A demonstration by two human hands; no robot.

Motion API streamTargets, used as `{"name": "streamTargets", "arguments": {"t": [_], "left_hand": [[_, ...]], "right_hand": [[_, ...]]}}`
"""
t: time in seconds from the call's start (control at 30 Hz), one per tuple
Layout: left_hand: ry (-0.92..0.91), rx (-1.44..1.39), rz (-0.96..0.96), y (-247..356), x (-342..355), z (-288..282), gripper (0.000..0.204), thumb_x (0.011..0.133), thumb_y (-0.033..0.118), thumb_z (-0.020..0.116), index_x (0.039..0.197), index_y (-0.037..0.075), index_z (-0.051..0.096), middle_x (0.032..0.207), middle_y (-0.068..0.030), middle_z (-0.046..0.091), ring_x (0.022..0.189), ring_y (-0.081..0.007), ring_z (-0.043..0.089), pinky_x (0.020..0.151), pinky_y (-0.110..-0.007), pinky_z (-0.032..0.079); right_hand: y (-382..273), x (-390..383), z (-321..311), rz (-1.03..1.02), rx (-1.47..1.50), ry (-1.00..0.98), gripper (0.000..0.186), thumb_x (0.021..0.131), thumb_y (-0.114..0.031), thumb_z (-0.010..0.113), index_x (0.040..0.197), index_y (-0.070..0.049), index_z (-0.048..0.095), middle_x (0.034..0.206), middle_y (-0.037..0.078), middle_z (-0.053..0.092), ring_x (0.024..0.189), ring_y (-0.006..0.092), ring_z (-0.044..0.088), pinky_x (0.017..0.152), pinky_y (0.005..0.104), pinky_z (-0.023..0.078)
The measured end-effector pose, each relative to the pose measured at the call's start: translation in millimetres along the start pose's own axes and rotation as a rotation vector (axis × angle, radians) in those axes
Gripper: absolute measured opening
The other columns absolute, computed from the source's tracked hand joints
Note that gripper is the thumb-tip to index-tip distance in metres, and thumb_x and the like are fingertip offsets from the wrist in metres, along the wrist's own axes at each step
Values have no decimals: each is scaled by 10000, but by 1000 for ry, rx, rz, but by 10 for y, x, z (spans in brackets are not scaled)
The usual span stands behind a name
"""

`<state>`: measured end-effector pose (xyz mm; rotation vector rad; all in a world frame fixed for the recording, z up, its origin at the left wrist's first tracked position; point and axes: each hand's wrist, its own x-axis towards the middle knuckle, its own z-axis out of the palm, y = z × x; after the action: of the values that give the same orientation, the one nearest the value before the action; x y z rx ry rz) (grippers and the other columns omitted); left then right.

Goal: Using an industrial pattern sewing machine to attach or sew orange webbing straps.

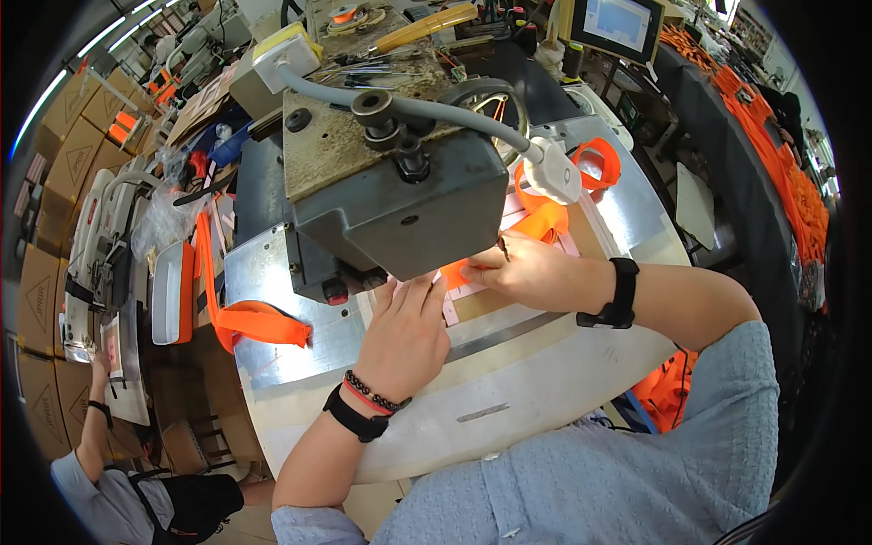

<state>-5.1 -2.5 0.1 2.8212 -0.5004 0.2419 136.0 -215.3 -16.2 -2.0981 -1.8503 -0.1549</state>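
Note:
My left hand [404, 331] rests with fingers stretched forward, tips on the pink-marked template [450, 309] under the dark machine head [400, 200]. My right hand [536, 272] is curled beside it, thumb on the orange fabric band [545, 221] that lies across the template; what its fingertips grip is partly hidden. A tan board [481, 309] is beneath the template on the steel plate. A loose orange strap [263, 322] lies left of the machine, and orange loops [599, 166] lie behind at the right.
A co-worker's hand [102, 368] is at another machine [100, 272] on the left, beside stacked cartons [41, 300]. A white-and-orange tray [173, 291] sits near my table. At the right are a monitor [613, 27] and a dark bench [745, 182] piled with orange straps.

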Motion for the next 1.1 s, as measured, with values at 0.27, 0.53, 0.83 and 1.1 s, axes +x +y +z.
{"name": "streamTargets", "arguments": {"t": [0.27,0.53,0.83,1.1], "left_hand": [[-8,-40,50,-35,34,-35,561,778,91,595,1312,-69,541,1325,-215,553,1249,-351,527,1094,-493,381],[-13,15,72,-6,54,-32,556,744,116,607,1263,-72,540,1293,-186,549,1251,-306,519,1098,-492,379],[-25,-11,72,-36,68,-42,580,747,101,592,1291,-87,518,1306,-210,546,1242,-342,527,1107,-499,383],[-63,-29,27,-130,59,-46,629,751,111,585,1352,-61,512,1324,-217,556,1209,-365,533,1084,-470,394]], "right_hand": [[-3,7,-20,-9,-23,-14,309,800,-91,628,1101,-32,670,1062,65,567,1108,237,526,910,347,487],[-10,5,-13,-11,-56,-3,302,805,-101,627,1097,-31,666,1045,59,565,1092,239,530,873,337,492],[5,49,-39,22,17,-27,322,820,-87,624,1128,-17,687,1060,67,608,1085,239,557,884,352,506],[25,106,-68,231,259,-37,292,850,-102,629,1113,-13,722,1021,93,648,1066,257,587,913,378,505]]}}
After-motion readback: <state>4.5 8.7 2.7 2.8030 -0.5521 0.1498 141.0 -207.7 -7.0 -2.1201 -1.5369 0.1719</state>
